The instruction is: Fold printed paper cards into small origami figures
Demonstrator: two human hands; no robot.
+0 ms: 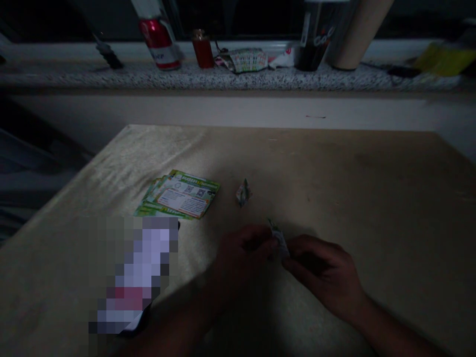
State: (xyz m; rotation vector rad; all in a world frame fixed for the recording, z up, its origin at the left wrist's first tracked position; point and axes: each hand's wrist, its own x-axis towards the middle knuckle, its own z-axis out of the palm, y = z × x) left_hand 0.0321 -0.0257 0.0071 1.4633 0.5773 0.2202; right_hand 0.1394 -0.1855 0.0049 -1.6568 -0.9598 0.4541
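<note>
Both my hands rest on the beige table near its front edge. My left hand and my right hand pinch a small folded piece of paper between their fingertips. A second small folded paper piece stands on the table a little beyond them. A fanned stack of green printed leaflets lies to the left of it.
A phone with a lit, blurred screen lies at the front left. Behind the table a speckled stone sill carries a red can, a small red bottle, printed papers, a dark cup and a cardboard tube.
</note>
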